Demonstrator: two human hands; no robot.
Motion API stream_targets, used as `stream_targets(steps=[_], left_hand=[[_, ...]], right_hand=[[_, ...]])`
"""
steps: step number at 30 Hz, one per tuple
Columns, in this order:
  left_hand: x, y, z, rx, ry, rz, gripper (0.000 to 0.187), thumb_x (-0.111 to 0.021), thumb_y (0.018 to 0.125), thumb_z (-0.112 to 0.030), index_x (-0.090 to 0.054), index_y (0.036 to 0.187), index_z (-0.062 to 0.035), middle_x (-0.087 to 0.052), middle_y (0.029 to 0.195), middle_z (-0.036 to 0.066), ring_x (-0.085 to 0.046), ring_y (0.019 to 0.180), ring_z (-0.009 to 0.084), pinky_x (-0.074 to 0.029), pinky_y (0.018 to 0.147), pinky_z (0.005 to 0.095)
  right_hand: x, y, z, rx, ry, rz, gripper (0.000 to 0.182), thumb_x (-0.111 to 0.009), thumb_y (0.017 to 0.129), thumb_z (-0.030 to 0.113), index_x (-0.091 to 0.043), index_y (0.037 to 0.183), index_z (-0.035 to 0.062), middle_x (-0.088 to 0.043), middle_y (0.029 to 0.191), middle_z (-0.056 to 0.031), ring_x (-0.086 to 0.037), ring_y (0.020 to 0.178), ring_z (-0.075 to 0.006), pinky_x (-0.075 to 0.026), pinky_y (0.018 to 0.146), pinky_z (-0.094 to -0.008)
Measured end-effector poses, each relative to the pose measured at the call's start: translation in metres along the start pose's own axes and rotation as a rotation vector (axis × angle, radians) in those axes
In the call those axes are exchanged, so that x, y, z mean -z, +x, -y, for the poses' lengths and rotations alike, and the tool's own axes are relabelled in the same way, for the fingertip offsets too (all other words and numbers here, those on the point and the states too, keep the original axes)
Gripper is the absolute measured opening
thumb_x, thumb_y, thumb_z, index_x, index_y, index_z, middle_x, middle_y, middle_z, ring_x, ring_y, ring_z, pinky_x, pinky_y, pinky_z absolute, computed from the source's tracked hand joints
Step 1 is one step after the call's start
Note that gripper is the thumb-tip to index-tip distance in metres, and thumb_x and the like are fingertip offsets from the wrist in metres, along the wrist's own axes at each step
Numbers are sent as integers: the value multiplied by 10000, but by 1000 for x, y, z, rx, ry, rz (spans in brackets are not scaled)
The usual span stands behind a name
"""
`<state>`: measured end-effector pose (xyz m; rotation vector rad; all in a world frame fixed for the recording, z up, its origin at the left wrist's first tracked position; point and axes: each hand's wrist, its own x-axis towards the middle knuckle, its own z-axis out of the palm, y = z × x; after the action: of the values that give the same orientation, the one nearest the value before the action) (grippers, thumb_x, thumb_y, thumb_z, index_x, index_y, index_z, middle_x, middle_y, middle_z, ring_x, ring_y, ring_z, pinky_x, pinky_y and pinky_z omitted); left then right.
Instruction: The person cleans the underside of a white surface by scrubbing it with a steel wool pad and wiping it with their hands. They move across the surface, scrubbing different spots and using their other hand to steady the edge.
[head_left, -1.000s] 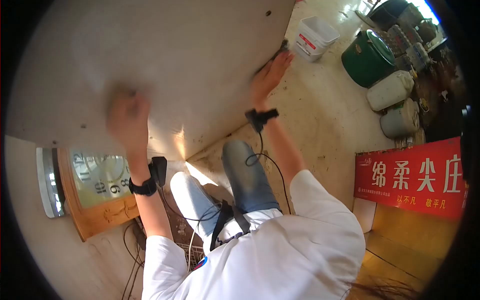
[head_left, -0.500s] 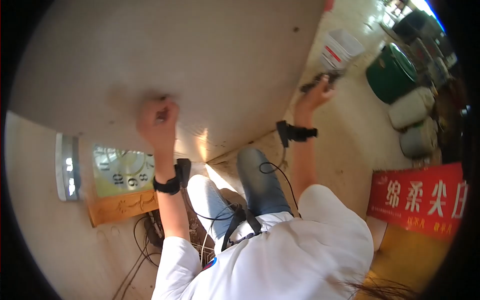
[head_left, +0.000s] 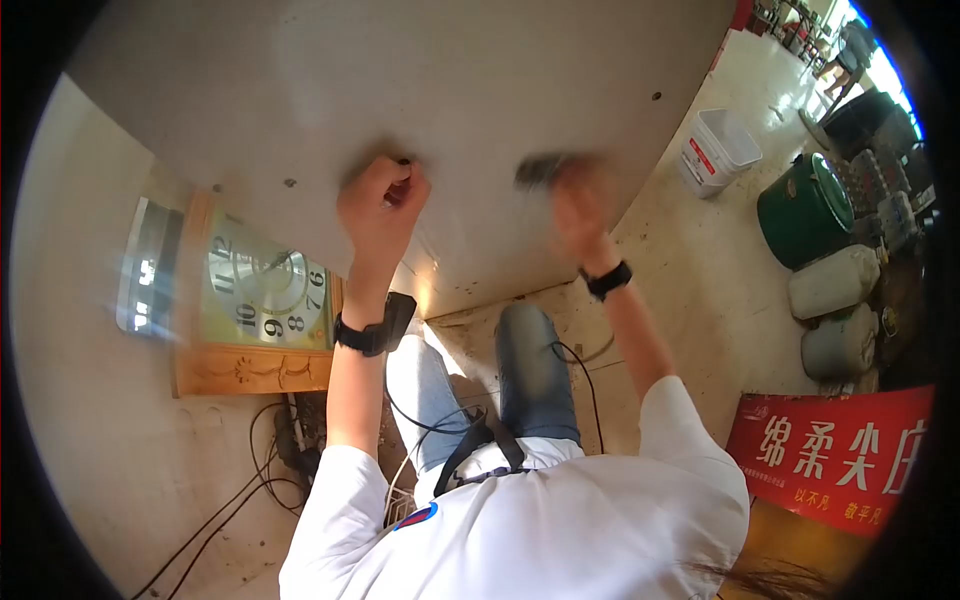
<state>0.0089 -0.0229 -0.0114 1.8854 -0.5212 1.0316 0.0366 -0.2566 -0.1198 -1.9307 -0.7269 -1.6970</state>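
Note:
My left hand (head_left: 385,205) is closed, its fingers curled, close in front of a large grey panel (head_left: 480,70). A tiny dark spot shows at its fingertips; what it grips, if anything, I cannot make out. To its right, my right hand (head_left: 585,210) is smeared by motion. It holds a dark, elongated object (head_left: 540,171) that points left across the panel; blur hides its kind. A black strap with a box sits on my left wrist, and a black strap is on the right.
On the left hangs a wooden-framed clock (head_left: 265,280), with loose black cables (head_left: 262,470) below it. A white bucket (head_left: 718,155), a green drum (head_left: 800,212) and pale containers (head_left: 835,283) stand at right. A red sign (head_left: 830,445) is at lower right.
My right hand has swung left with the dark object, from beyond the panel's right edge to in front of it. My left hand has shifted right and slightly up in view, still closed. The view has turned.

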Motion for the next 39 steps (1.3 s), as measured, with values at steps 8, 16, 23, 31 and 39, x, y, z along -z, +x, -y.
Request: stream_targets(steps=[8, 16, 23, 31, 39], left_hand=[[-1, -4, 8, -9, 17, -39, 164, -647, 707, -7, -496, 646, -33, -504, 524, 38, -500, 436, 102, -428, 446, 201], [22, -12, 11, 54, -32, 86, 39, -606, 764, -13, -588, 798, -22, -555, 621, 38, -509, 531, 83, -425, 490, 205], [100, -40, 11, 186, 432, -568, 236, -475, 818, -121, -553, 1011, -11, -521, 964, 102, -504, 890, 214, -416, 754, 324], [99, -44, 97, 374, 14, -159, 521, -364, 904, -461, -482, 1114, 1, -584, 809, 121, -542, 695, 200, -419, 667, 291], [68, -42, 105, 243, 133, -545, 495, -287, 927, -434, -444, 715, -15, -382, 502, 55, -380, 438, 150, -309, 434, 296]], right_hand=[[-64, 57, 9, -49, 348, -228, 206, -629, 723, 42, -626, 920, 101, -591, 930, -47, -541, 908, -225, -436, 797, -352], [-28, 12, 29, 330, -22, 362, 225, -595, 720, 70, -622, 943, 86, -576, 1045, -59, -535, 983, -229, -448, 844, -340], [-39, 87, 39, -7, -367, -83, 441, -540, 837, 68, -393, 1252, 61, -439, 1272, -143, -450, 1150, -254, -367, 954, -353], [-81, -14, 99, 54, 58, 256, 322, -494, 803, 46, -513, 1124, 51, -484, 1221, -116, -437, 1157, -255, -370, 911, -413], [-78, -7, 113, 153, -107, 210, 268, -496, 827, 61, -515, 1094, 41, -445, 1196, -163, -391, 1130, -345, -294, 916, -463]])
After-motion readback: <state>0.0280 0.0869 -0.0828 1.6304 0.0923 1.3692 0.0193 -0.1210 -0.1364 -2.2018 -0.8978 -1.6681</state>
